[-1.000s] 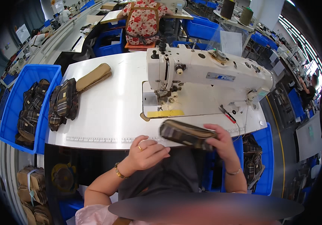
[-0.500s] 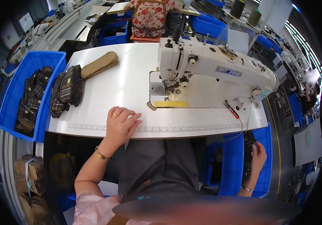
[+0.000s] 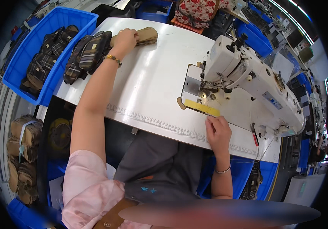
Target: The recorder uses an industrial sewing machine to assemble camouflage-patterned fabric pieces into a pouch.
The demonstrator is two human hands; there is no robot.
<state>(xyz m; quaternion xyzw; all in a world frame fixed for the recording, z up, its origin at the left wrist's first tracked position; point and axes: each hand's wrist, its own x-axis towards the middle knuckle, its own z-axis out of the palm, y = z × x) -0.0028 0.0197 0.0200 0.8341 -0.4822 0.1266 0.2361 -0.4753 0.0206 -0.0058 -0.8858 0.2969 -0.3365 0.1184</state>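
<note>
Reaching across the table [image 3: 152, 87], the left hand [image 3: 125, 38] now closes its fingers on the tan pouch [image 3: 143, 35] beside the plaid pouches [image 3: 89, 51], having left the near edge, while the right hand [image 3: 218, 131], empty and loosely curled, has come up to rest by the sewing machine [image 3: 248, 76].

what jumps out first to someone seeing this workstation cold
The big white sewing machine on the right of the white table dominates, with the right hand resting at the table's near edge just below its yellow guide strip. Then the left arm, stretched to the far left corner, where the left hand lies on a tan pouch beside a stack of plaid pouches. A blue bin of more plaid pouches sits left of the table.
</note>
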